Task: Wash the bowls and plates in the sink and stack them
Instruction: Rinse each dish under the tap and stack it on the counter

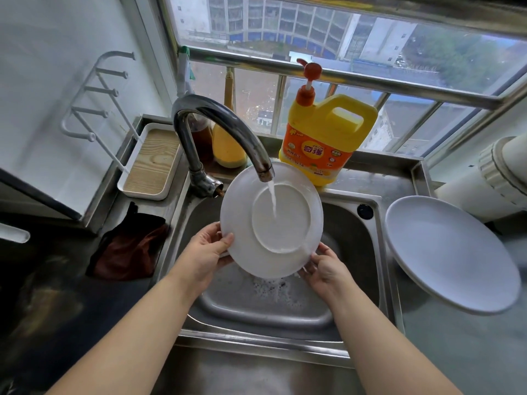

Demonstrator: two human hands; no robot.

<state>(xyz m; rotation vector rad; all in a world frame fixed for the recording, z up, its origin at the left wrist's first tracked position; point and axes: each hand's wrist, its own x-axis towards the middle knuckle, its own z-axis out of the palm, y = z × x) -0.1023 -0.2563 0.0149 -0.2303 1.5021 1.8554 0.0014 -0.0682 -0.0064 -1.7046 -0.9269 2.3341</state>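
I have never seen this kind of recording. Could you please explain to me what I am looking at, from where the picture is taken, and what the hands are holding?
There is no machine here. One camera sits on a person's head and looks forward and down, so you see that person's own two arms. The left hand and the right hand each grip the rim of a white plate, tilted over a steel sink with its underside facing the camera. Water runs from the faucet onto it, and foam lies in the basin below. On the counter to the right rests a second white plate. Behind the sink stands a yellow detergent bottle with an orange pump. To the left are a dark cloth and a white tray.
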